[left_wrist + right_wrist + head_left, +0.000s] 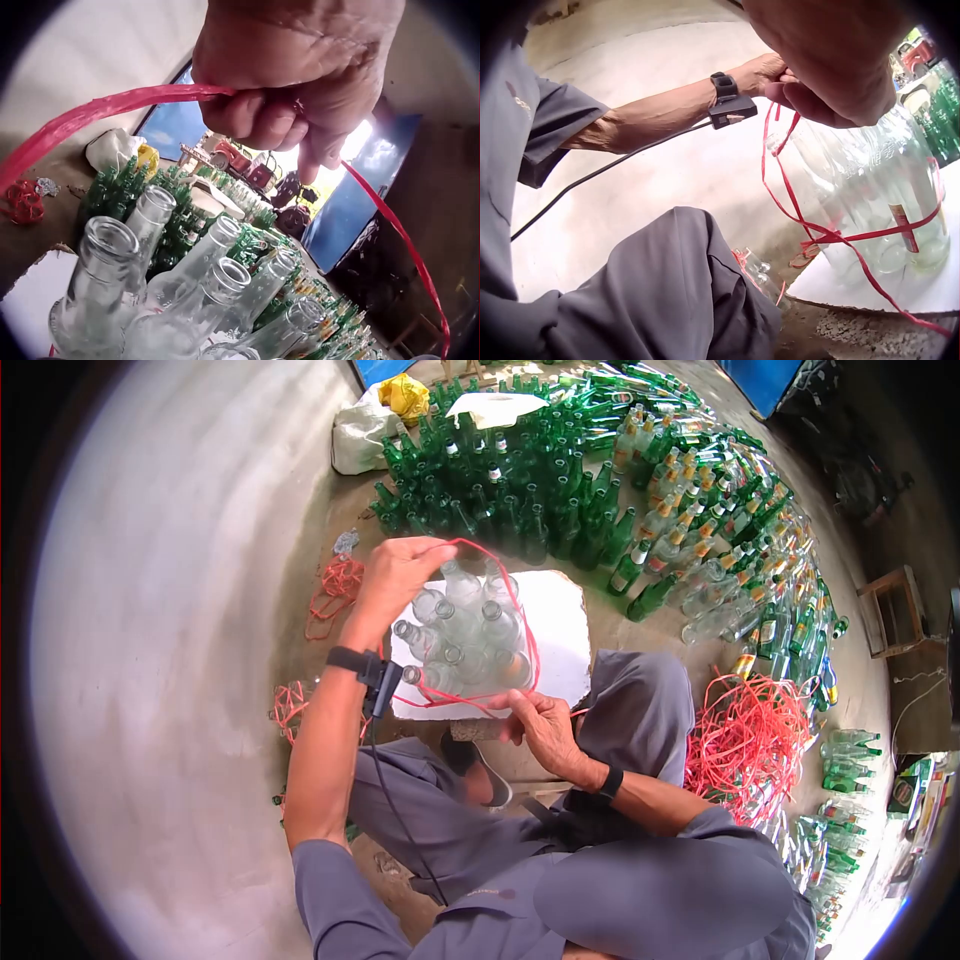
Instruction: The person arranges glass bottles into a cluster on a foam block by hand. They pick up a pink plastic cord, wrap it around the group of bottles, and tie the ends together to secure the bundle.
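A cluster of clear glass bottles (465, 625) stands upright on a white board (562, 630). Red plastic strapping (530, 622) runs round the group, and one band crosses low over the glass in the right wrist view. Above the far left of the bottles, my left hand (400, 575) grips a raised length of the strapping; in the left wrist view a strand leaves each side of the curled fingers (277, 124). Closer to my body, my right hand (545, 732) pinches the strapping at the board's near edge. Its palm is hidden in the right wrist view.
Many green bottles (500, 490) stand beyond the board, with clear ones (715, 585) to the right. A tangled heap of red strapping (750, 735) lies beside my right knee. More red strapping (335, 590) is on the floor at left, near a white sack (360, 440).
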A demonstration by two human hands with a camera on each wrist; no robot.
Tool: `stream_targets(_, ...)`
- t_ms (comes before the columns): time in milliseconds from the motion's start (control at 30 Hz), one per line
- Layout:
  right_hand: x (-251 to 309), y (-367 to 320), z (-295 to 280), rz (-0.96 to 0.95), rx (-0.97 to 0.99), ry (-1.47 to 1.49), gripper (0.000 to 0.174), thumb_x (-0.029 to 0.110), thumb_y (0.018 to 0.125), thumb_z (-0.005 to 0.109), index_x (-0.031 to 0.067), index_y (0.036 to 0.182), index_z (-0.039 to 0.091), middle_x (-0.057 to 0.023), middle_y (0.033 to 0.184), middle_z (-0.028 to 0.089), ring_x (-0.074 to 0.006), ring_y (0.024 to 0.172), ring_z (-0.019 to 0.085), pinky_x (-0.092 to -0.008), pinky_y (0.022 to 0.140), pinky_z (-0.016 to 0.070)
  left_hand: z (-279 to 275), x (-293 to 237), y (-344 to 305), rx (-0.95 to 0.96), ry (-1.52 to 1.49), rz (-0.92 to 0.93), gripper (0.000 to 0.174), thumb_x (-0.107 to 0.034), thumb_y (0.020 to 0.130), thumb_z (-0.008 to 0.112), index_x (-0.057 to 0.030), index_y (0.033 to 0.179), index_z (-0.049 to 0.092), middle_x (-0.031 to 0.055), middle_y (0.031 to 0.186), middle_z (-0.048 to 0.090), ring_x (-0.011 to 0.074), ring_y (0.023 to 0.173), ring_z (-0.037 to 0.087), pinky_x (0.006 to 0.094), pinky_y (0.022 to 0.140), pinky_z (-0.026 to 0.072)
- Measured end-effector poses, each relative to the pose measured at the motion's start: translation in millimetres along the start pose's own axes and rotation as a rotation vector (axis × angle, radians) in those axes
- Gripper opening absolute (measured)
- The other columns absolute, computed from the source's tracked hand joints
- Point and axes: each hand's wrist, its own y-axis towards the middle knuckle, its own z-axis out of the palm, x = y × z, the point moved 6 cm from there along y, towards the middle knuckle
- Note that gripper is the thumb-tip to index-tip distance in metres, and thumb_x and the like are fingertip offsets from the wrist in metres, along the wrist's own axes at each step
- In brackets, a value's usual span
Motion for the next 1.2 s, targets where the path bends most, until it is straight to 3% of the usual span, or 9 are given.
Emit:
stream_targets(100, -3, 3, -9, 0.043, -0.07, 0.065, 0.042, 0.036, 0.104, 0.05, 0.0004, 0.101, 0.073, -0.004, 0.062, 0.062, -0.0073, 0.054, 0.055, -0.0218, 0.053, 0.0425, 26, -5, 21, 0.048, 0.228, -0.066, 0.035, -0.039, 0.09, 0.068, -0.007, 0.1, 0.076, 0.0088, 0.077, 0.072, 0.0161, 0.069, 0.066, 0.0324, 0.067, 0.0504)
stream_targets(133, -6, 5, -14, 0.081, -0.097, 0.097, 0.042, 0.036, 0.104, 0.05, 0.0003, 0.1, 0.072, -0.004, 0.062, 0.062, -0.0076, 0.054, 0.055, -0.0219, 0.052, 0.0419, 34, -3, 29, 0.051, 0.305, -0.01, 0.039, -0.047, 0.09, 0.065, -0.0116, 0.099, 0.077, 0.0141, 0.08, 0.071, 0.0277, 0.074, 0.07, 0.0384, 0.071, 0.053)
stream_targets(233, -18, 11, -21, 0.162, -0.145, 0.189, 0.042, 0.036, 0.104, 0.051, 0.0002, 0.097, 0.072, -0.0041, 0.064, 0.062, -0.0081, 0.054, 0.054, -0.022, 0.051, 0.0405, 47, 4, 50, 0.106, 0.45, 0.012, 0.039, -0.047, 0.09, 0.063, -0.0122, 0.099, 0.077, 0.0149, 0.084, 0.072, 0.0356, 0.081, 0.069, 0.043, 0.075, 0.0542)
stream_targets(567, -44, 23, -26, 0.282, -0.271, 0.405, 0.04, 0.033, 0.103, 0.054, -0.0002, 0.093, 0.072, -0.0005, 0.062, 0.06, -0.0056, 0.051, 0.05, -0.0194, 0.046, 0.0375, 52, 45, 81, 0.338, 0.691, -0.174, 0.031, -0.044, 0.081, 0.072, -0.0142, 0.089, 0.078, 0.014, 0.087, 0.073, 0.0355, 0.088, 0.069, 0.0437, 0.079, 0.0546)
stream_targets(667, -45, 25, -25, 0.264, -0.268, 0.451, 0.036, 0.031, 0.102, 0.057, 0.0001, 0.092, 0.072, -0.0004, 0.062, 0.06, -0.0053, 0.05, 0.049, -0.0189, 0.046, 0.0368, 44, 71, 80, 0.358, 0.488, -0.24, 0.032, -0.036, 0.082, 0.073, -0.0051, 0.087, 0.075, 0.0115, 0.072, 0.069, 0.027, 0.071, 0.068, 0.0401, 0.07, 0.0517)
stream_targets(800, -46, 28, -26, 0.29, -0.284, 0.46, 0.032, 0.028, 0.101, 0.059, 0.0005, 0.09, 0.071, -0.0004, 0.061, 0.059, -0.0052, 0.05, 0.049, -0.0187, 0.046, 0.0364, 29, 86, 74, 0.4, 0.398, -0.324, 0.028, -0.03, 0.084, 0.073, -0.0022, 0.087, 0.075, 0.0069, 0.063, 0.063, 0.0155, 0.063, 0.062, 0.0335, 0.061, 0.0492)
stream_targets(867, -46, 29, -28, 0.305, -0.312, 0.449, 0.031, 0.029, 0.1, 0.06, 0.001, 0.09, 0.071, -0.0003, 0.06, 0.059, -0.0049, 0.05, 0.049, -0.0187, 0.046, 0.0361, 20, 88, 62, 0.455, 0.122, -0.54, 0.026, -0.025, 0.085, 0.072, -0.0004, 0.092, 0.076, 0.0004, 0.058, 0.056, 0.0065, 0.059, 0.053, 0.0244, 0.054, 0.0422)
stream_targets(967, -48, 31, -32, 0.32, -0.308, 0.438, 0.025, 0.024, 0.099, 0.062, 0.0009, 0.09, 0.067, -0.0016, 0.073, 0.062, -0.0084, 0.054, 0.051, -0.021, 0.048, 0.0352, 13, 119, 56, 0.456, -0.013, -0.486, 0.022, -0.022, 0.087, 0.07, -0.0023, 0.096, 0.076, 0.0, 0.062, 0.058, 0.0055, 0.046, 0.045, 0.0238, 0.04, 0.0335)
stream_targets(1200, -53, 35, -31, 0.321, -0.308, 0.451, 0.023, 0.023, 0.097, 0.064, 0.0014, 0.091, 0.066, -0.002, 0.075, 0.062, -0.0089, 0.054, 0.052, -0.0217, 0.047, 0.0353, 19, 151, 36, 0.368, -0.316, -0.436, 0.022, -0.019, 0.088, 0.069, 0.0007, 0.096, 0.074, -0.0032, 0.067, 0.06, 0.0028, 0.048, 0.045, 0.0219, 0.041, 0.0329)
